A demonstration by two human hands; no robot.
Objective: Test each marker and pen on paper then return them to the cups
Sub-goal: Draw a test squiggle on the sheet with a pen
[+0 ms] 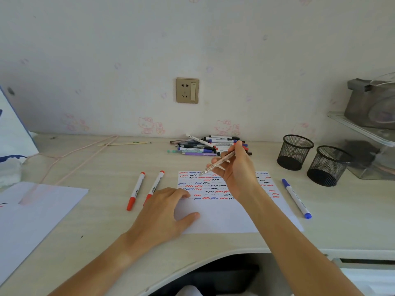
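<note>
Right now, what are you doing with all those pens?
A person is trying out pens. The right hand holds a clear pen just above the paper, which is already full of red, blue and black squiggles. The left hand rests flat on the paper's edge. Two red markers lie to the left, a blue marker to the right. A pile of pens sits by the wall, and the two mesh cups look empty.

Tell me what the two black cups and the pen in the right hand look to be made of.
Two black cups: probably metal wire mesh with a matt black finish; light shows through the fine grid walls.
Pen in the right hand: apparently clear plastic, since the barrel looks see-through and slightly glossy; its tip looks metallic.
</note>
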